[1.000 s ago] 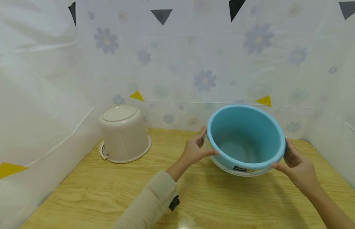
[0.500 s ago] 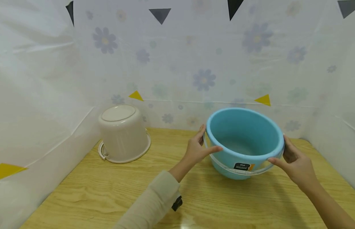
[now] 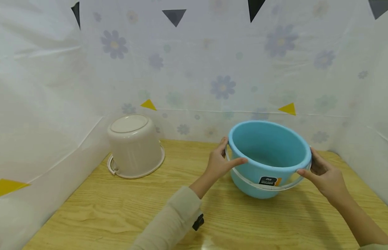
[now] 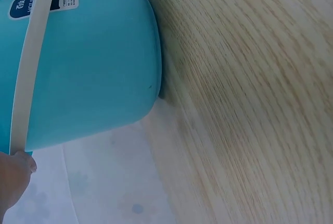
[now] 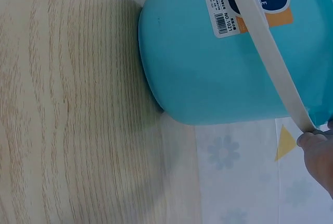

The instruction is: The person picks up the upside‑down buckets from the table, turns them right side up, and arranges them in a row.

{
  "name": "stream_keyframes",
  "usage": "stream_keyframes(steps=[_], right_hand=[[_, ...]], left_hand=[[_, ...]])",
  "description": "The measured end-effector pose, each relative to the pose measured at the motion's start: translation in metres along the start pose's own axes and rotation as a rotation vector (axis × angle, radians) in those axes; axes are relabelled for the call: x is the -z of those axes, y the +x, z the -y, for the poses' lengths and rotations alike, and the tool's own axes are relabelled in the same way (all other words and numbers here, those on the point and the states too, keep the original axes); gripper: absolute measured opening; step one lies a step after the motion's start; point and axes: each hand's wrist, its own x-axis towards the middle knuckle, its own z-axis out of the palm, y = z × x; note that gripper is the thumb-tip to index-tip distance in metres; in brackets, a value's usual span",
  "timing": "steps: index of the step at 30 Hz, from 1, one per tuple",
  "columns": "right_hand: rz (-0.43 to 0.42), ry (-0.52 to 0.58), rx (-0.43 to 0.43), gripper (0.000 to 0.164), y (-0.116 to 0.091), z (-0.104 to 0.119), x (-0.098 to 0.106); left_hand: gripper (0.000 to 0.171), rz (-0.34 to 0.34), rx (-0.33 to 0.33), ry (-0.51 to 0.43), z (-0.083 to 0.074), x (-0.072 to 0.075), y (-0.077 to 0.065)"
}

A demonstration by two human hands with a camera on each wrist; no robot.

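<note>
A light blue bucket [image 3: 265, 191] stands mouth up at the right of the table in the head view, its base at the wood in both wrist views. Its white handle [image 5: 270, 52] hangs down across the front, over a printed label [image 5: 223, 8]. My left hand [image 3: 219, 163] grips the rim's left side, thumb on the front of the rim and fingers behind. On the opposite side my right hand [image 3: 328, 180] holds the rim in the same way. Left of these, a cream bucket [image 3: 137, 149] sits upside down with its handle lying at the table.
The wood-grain table [image 3: 118, 211] runs back to a white flower-print curtain [image 3: 194, 69]. White sheets close in both sides. A black strap piece [image 3: 198, 222] shows beneath my left sleeve [image 3: 173, 215].
The blue bucket has tipped back from leaning toward me to nearly upright, and its label has come into full view. Both hands kept their grip. The cream bucket stayed put.
</note>
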Motion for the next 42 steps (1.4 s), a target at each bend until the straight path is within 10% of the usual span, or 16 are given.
stream_keyframes(steps=[20,42], right_hand=[[0.049,0.008,-0.007,0.074,0.005,-0.007,0.008],[0.034,-0.153,0.016,0.077,0.005,-0.009,0.010]], left_hand=[[0.124,-0.032,0.035,0.051,-0.003,-0.009,0.002],[0.093,-0.006,0.060,0.191,-0.006,-0.009,0.000]])
